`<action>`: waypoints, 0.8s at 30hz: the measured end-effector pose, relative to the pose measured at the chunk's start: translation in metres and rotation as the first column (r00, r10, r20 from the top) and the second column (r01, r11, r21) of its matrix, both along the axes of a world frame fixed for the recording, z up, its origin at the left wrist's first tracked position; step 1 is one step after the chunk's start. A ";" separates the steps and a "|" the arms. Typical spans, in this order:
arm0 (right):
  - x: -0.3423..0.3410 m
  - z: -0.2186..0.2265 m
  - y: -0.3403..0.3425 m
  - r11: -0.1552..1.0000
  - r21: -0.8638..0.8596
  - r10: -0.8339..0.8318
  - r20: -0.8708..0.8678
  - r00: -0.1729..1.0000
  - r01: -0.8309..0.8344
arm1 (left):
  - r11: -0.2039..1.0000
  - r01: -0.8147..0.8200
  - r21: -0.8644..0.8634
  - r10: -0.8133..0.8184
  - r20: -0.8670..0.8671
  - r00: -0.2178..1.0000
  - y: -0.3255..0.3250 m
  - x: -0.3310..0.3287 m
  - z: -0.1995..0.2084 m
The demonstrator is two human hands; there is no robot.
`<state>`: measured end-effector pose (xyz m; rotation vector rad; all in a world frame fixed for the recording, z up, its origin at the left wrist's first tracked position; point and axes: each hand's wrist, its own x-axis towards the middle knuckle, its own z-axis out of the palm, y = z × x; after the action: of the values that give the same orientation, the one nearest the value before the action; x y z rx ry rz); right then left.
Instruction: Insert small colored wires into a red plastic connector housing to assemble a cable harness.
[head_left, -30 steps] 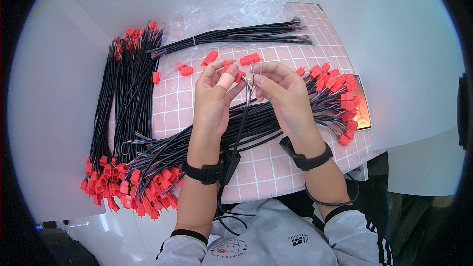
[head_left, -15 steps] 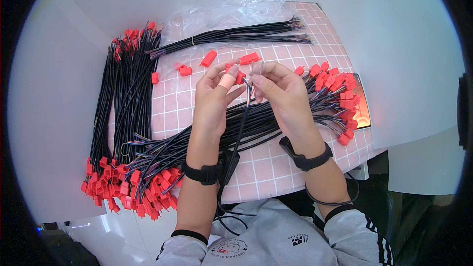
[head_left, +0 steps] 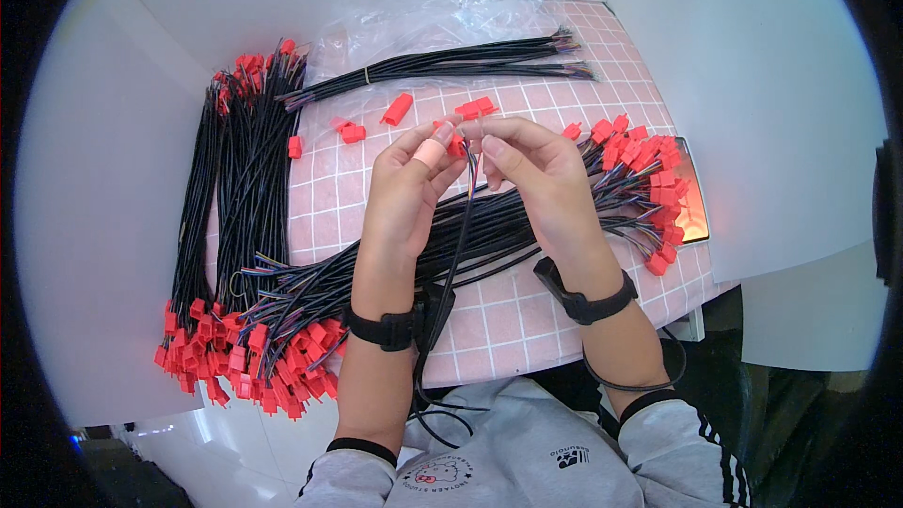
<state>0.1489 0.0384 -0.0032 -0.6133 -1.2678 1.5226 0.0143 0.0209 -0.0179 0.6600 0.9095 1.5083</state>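
Observation:
My left hand (head_left: pixel 407 179) pinches a small red plastic connector housing (head_left: pixel 456 147) between thumb and fingers; a light-coloured wrap covers part of the thumb. Thin coloured wires (head_left: pixel 472 169) from a black cable (head_left: pixel 455 254) run up to this housing. My right hand (head_left: pixel 541 169) is closed at the fingertips around a wire end just beside the housing; the exact tip is too small to make out. The cable hangs down between my forearms toward my lap. Beneath both hands lies a thick bundle of black cables (head_left: pixel 489 230) with red housings at its right end.
More black cables (head_left: pixel 254 179) with red housings (head_left: pixel 282 367) are heaped at the left. A tied cable bundle (head_left: pixel 423 69) lies at the back by a clear plastic bag (head_left: pixel 451 0). Loose red housings (head_left: pixel 398 109) lie beyond my hands. A phone-like lit screen (head_left: pixel 692 202) sits at the right edge.
My right fingertips have shifted slightly left and up, closer to the red connector housing. The left hand keeps its hold on the housing.

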 end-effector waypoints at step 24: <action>-0.003 -0.008 -0.001 0.884 0.468 -0.125 0.202 0.971 0.016 | 0.996 0.026 0.088 -0.037 0.129 0.991 -0.001 -0.002 0.001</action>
<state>0.1455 0.0370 -0.0109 -0.5173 -1.6984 1.0480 0.0121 0.0203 -0.0170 0.6271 0.7346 1.5501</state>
